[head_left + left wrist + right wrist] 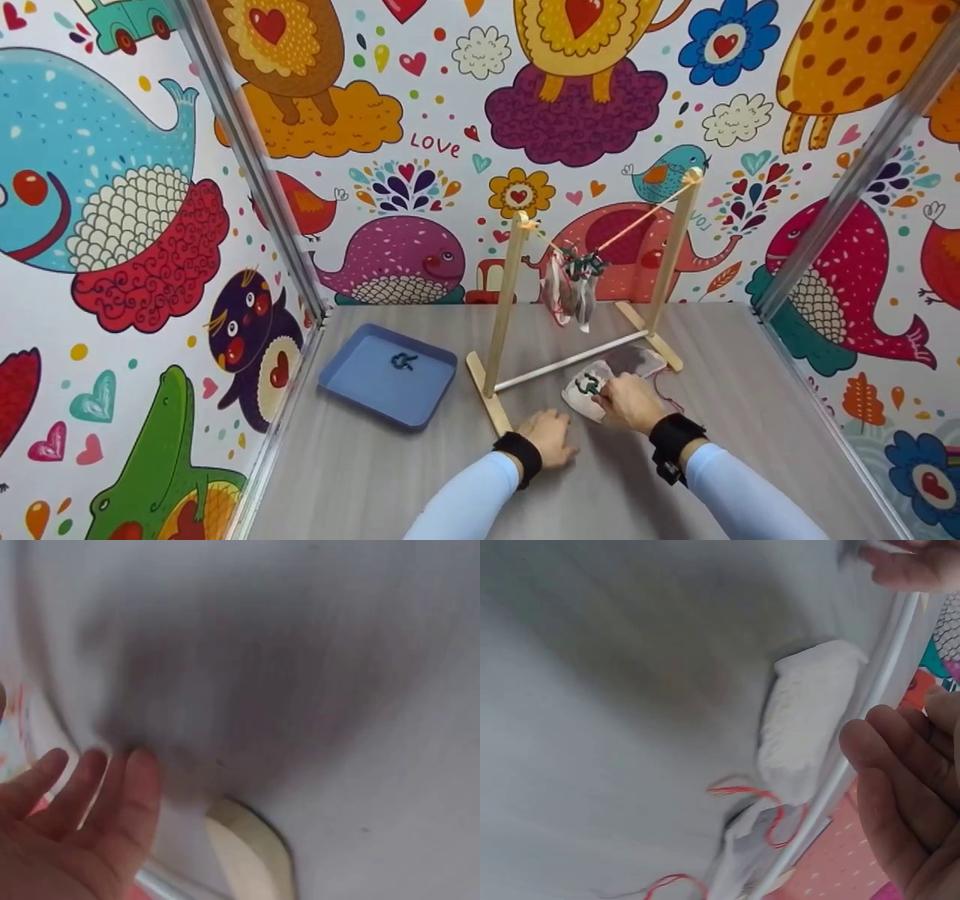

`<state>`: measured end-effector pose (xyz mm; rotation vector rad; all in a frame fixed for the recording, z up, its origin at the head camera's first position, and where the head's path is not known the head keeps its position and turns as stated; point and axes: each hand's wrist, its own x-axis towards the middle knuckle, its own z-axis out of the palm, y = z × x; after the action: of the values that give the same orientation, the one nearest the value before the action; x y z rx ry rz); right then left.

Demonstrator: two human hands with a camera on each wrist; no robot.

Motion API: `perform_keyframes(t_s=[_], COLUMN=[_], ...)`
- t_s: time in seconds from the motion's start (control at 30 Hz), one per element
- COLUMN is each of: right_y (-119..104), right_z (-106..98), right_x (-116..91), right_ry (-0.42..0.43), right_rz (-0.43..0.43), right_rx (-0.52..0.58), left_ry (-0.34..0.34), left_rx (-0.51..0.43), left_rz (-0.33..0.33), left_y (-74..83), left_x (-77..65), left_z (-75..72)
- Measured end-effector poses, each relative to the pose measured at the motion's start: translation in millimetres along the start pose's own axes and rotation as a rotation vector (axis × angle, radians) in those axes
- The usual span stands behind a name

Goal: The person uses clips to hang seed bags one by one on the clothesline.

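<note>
A twisted dark green loop [589, 385] seems to be pinched at the fingertips of the right hand [636, 403], above a pale pouch [576, 406] that is laid on the desk [600, 480] just near of the white bar [570, 361]. Nothing is held by the left hand [549, 439]; its fingers are left relaxed near the frame's left foot [489, 394]. A second pouch [646, 361] is seen to the right, with red string [742, 790] trailing between the two. Other pouches [556, 289] are hung from the cord [637, 220] by similar loops, and one more loop [403, 362] is kept in the blue tray [375, 405] at left.

The step in hand is judged to be the fitting of a loop to the pouch before hanging. For the next move, the pouch would need to be steadied by the free hand while the loop is fastened.
</note>
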<state>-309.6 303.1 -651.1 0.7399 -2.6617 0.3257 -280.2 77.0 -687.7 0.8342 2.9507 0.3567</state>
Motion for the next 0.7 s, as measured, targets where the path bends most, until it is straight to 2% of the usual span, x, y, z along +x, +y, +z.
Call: perform_keyframes(t_s=[0.13,0.27,0.33,0.4,0.53,0.7], right_y=[6.7,8.8,8.6,8.7,11.9,21.7], right_z=[3.6,5.0,4.3,3.1,0.6,-0.9], right_x=[-5.6,-9.1,-10.5,-11.4,-13.4,-20.3], right_ry=[-0.015,-0.027,-0.035,-0.047,-0.066,-0.046], right_rz=[0.055,0.093,0.105,0.111,0.091,0.066], right_rx=[-0.009,-0.018,-0.024,-0.022,0.027,0.012], left_ry=[0.034,0.072,0.057,0.013,-0.057,-0.023], left_rx=[0.203,0.316,0.318,0.301,0.228,0.212], left_rz=[0.070,0.133,0.172,0.189,0.139,0.100], left_y=[6.7,10.5,11.5,10.5,2.3,-10.5], left_x=[5.3,13.8,16.7,18.5,21.3,26.2], left_z=[14.1,25.6,29.4,31.6,28.9,19.2])
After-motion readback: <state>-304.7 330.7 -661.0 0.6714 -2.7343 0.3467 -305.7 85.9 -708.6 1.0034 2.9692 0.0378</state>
